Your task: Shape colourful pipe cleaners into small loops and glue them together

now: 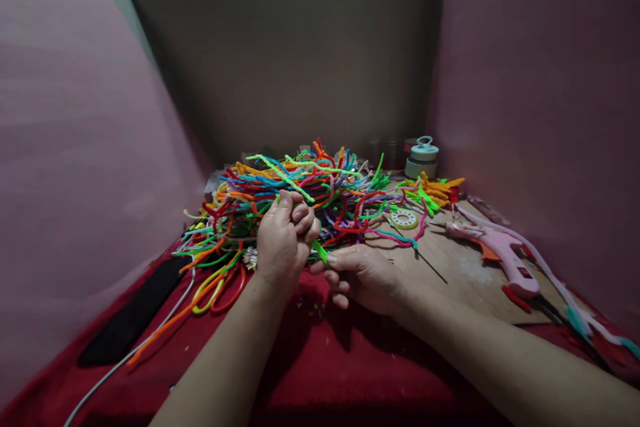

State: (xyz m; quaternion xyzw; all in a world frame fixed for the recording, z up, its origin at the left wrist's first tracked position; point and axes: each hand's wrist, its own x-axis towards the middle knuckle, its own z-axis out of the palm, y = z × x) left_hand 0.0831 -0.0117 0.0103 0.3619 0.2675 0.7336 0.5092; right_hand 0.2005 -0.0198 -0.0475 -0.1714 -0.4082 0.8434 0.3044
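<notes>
Between my hands is a bright green pipe cleaner (321, 253), its visible part short and folded-looking. My left hand (289, 230) is closed around its upper end, and a bit of green shows above the thumb. The fingertips of my right hand (357, 273) pinch the lower end. Just behind my hands lies a large heap of pipe cleaners (280, 177) in many colours. Several white-tipped stems (251, 257) poke out beside my left wrist. How the green piece is shaped inside my left fist is hidden.
A pink glue gun (500, 250) lies on a wooden board (470, 280) at right. Near it are a tape roll (403, 218), orange and green fuzzy pieces (433, 192) and a pale green lidded jar (423, 159). A black phone-like slab (135, 317) and white cable (165, 323) lie left on red cloth (320, 373).
</notes>
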